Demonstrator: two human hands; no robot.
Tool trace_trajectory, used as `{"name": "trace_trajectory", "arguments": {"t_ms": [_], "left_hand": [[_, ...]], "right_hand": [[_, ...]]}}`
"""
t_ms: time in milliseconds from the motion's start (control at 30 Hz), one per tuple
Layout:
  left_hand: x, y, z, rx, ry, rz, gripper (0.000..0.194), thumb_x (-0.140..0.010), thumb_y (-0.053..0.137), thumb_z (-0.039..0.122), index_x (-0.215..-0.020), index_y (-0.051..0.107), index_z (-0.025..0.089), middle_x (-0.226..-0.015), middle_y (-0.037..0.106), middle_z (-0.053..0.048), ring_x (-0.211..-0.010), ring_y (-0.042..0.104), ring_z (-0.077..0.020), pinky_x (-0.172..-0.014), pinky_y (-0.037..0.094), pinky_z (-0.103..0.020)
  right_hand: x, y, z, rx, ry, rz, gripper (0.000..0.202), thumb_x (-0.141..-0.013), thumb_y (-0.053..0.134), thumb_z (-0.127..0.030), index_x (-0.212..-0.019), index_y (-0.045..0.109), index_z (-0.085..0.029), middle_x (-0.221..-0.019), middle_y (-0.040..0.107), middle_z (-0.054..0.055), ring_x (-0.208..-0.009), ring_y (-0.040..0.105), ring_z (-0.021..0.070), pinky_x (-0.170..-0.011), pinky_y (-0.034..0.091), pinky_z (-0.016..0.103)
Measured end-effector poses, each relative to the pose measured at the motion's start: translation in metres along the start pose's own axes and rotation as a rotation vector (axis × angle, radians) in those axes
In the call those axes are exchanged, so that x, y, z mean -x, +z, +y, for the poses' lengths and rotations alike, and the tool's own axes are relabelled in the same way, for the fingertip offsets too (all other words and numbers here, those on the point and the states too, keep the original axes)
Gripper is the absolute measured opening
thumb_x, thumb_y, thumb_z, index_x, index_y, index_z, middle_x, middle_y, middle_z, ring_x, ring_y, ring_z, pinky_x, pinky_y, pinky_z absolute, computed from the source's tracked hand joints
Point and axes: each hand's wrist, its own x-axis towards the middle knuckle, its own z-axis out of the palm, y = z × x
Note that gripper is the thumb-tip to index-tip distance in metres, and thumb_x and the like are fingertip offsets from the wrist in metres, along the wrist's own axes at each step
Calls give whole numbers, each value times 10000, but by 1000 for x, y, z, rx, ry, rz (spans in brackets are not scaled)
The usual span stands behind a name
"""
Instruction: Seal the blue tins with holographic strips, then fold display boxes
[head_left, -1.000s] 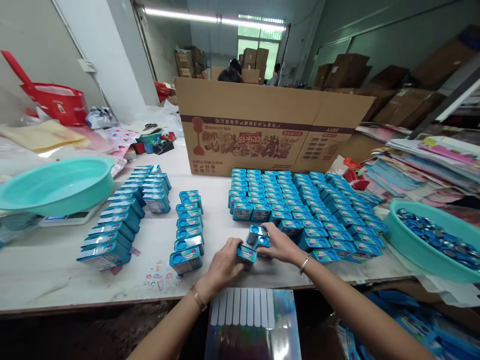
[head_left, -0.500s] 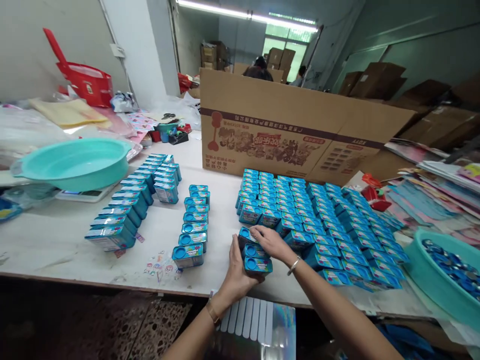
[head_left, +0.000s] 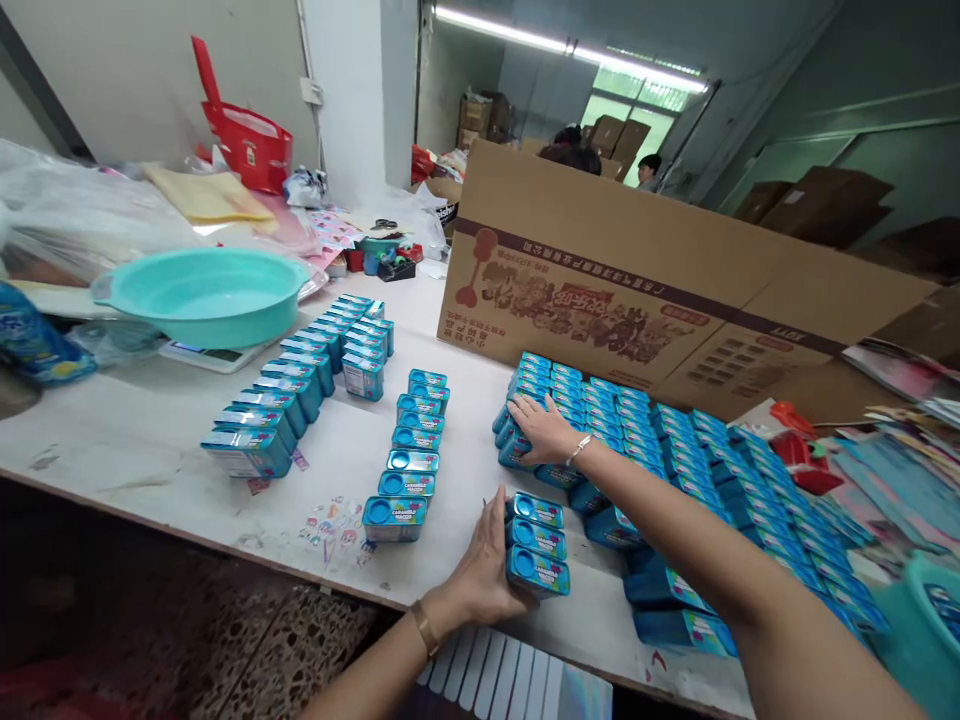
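Three small blue tins [head_left: 537, 538], each with a round recess and printed lettering on top, stand in a short row near the table's front edge. Along their left side lies my left hand [head_left: 487, 570], fingers stretched out and touching the tins, its thumb hidden. Farther back, my right hand [head_left: 544, 430] rests over the front left tins of a large block of blue tins [head_left: 600, 410], fingers extended and thumb apart. Its fingertips lie at the block's left edge. Left of my hands runs a single row of similar tins [head_left: 409, 460].
More tins [head_left: 281, 390] stand at the left, before a turquoise basin [head_left: 210, 300] on a scale. A large cardboard box [head_left: 585, 300] walls off the back. Another turquoise basin [head_left: 915, 610] sits at the right edge. Two people are partly visible behind the box.
My right hand has left the three tins and moved back onto the large block. My left hand remains beside the three tins. The view has shifted, so the scene's middle appears farther right.
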Motion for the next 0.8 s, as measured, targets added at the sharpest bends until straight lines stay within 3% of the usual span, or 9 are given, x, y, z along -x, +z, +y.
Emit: {"name": "trace_trajectory", "arguments": {"t_ms": [100, 200, 367, 500, 633, 800], "left_hand": [[0, 5, 0, 34, -37, -26, 1496, -510, 876, 307, -1552, -185, 144, -1633, 1, -281, -1505, -1, -457, -1200, 130, -640], [-1, 8, 4, 68, -17, -23, 1434, -558, 857, 285, -1558, -160, 130, -1637, -17, -281, -1510, -12, -437, -1209, 130, -623], [0, 12, 6, 114, -18, -60, 1446, -567, 870, 288, -1561, -175, 181, -1644, -65, -257, -1510, -29, -425, -1204, 119, -643], [5, 7, 5, 135, -55, -116, 1500, -530, 903, 366, -1563, -158, 125, -1626, -129, -281, -1487, -97, -458, -1197, 73, -661], [6, -6, 9, 186, -92, -100, 1502, -521, 909, 398, -1573, -139, 171, -1640, -126, -243, -1486, -103, -453, -1190, 71, -665], [2, -19, 13, 276, -166, -104, 1561, -495, 921, 457, -1559, -194, 210, -1643, -177, -192, -1495, -137, -414, -1215, 28, -599]], "right_hand": [[5, -7, 0, 28, -37, 14, 1033, -610, 803, -410, -1479, 364, -65, -1521, 359, 276, -1405, 340, 417, -1139, 266, 585], [5, -10, -4, 44, -42, 35, 958, -648, 783, -420, -1440, 404, -36, -1470, 409, 281, -1347, 410, 400, -1097, 361, 514], [5, -5, -13, 66, -31, 60, 865, -706, 744, -375, -1426, 413, -30, -1542, 303, 294, -1428, 284, 440, -1137, 280, 577], [8, -5, -15, 57, -66, 75, 819, -683, 757, -376, -1377, 465, -56, -1503, 372, 272, -1411, 319, 409, -1139, 290, 538], [4, -9, -11, 49, -63, 55, 905, -630, 787, -439, -1390, 449, -81, -1452, 416, 242, -1329, 398, 390, -1076, 360, 508], [-11, -12, -12, 66, 15, -11, 1210, -556, 813, -458, -1534, 229, -50, -1366, 454, 269, -1227, 443, 429, -977, 406, 502]]}}
